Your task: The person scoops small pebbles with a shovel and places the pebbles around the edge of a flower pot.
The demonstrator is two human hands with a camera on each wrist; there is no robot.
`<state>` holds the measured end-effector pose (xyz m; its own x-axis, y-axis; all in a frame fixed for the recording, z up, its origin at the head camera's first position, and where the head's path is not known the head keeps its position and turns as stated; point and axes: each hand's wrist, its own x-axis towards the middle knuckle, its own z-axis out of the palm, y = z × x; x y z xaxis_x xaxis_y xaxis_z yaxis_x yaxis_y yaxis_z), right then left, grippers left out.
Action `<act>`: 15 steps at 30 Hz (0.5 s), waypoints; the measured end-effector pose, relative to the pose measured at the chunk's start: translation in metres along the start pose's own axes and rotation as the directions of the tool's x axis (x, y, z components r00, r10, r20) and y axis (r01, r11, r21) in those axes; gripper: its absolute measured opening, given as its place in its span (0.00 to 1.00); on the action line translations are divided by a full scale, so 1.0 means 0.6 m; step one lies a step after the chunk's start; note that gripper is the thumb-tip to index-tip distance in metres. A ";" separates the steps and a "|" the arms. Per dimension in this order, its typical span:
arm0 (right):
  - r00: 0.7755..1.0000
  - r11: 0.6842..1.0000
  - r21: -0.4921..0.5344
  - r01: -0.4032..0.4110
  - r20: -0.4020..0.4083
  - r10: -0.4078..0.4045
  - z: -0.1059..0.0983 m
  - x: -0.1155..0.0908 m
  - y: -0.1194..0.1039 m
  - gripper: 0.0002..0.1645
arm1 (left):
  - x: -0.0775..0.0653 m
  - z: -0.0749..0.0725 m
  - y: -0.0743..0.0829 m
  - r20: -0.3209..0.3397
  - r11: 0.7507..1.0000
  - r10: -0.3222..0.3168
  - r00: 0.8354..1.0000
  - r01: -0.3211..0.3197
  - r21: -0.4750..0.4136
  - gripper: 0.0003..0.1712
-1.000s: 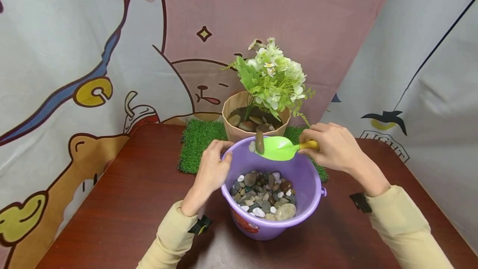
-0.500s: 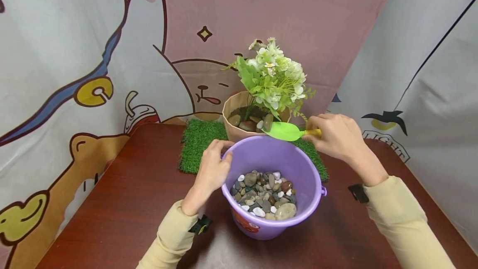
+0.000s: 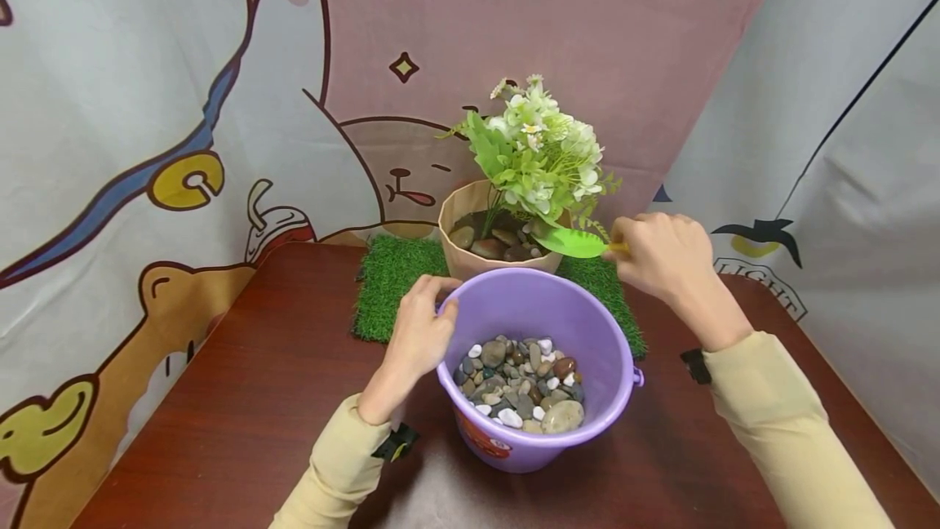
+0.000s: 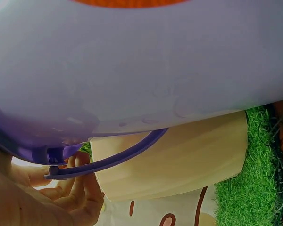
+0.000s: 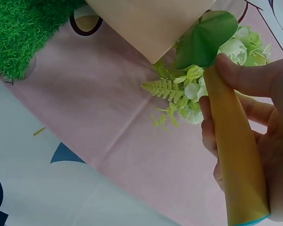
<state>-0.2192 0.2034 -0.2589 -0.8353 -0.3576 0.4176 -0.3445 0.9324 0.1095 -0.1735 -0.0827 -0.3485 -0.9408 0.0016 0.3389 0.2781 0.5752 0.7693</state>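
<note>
My right hand [image 3: 664,255] grips the yellow handle of a green trowel [image 3: 575,242]. Its blade tips edge-down over the right rim of a peach flowerpot [image 3: 470,264], close under the leaves. In the right wrist view, the thumb and fingers wrap the handle [image 5: 236,150]. A brownish stone [image 3: 539,228] shows at the blade's far edge. My left hand [image 3: 420,329] holds the left rim of a purple bucket [image 3: 532,288], fingers curled by the handle mount in the left wrist view. Grey, brown and white pebbles [image 3: 521,382] cover the bucket's bottom.
White-green flowers [image 3: 547,145] rise from the pot, with stones [image 3: 488,248] around their stems. Beneath the pot lies a mat of artificial grass [image 3: 396,284]. The brown table [image 3: 294,398] meets a cartoon-printed cloth [image 3: 624,39] behind.
My right hand has carried the trowel from over the bucket back to the flowerpot and tipped its blade. The white stone on it has left the blade. My left hand stays put.
</note>
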 end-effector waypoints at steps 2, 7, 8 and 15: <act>1.000 1.000 -0.005 -0.016 0.027 0.016 -0.002 0.004 0.001 0.10 | 0.000 0.000 0.000 0.001 1.000 0.000 1.000 0.000 0.001 0.16; 0.998 0.999 -0.016 -0.038 0.052 0.039 -0.005 0.011 0.001 0.09 | 0.000 0.000 0.001 0.001 1.000 0.001 1.000 -0.001 0.003 0.16; 0.998 0.999 -0.027 -0.040 0.053 0.041 -0.006 0.013 0.000 0.09 | 0.000 0.000 0.001 0.001 1.000 0.001 1.000 -0.001 0.002 0.16; 0.998 0.988 -0.152 -0.033 0.047 0.040 -0.016 0.022 -0.007 0.12 | 0.000 0.000 0.001 0.002 1.000 0.000 1.000 0.000 -0.004 0.15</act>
<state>-0.2248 0.1954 -0.2451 -0.8676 -0.3220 0.3790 -0.2480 0.9407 0.2315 -0.1735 -0.0825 -0.3477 -0.9413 0.0032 0.3376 0.2787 0.5716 0.7718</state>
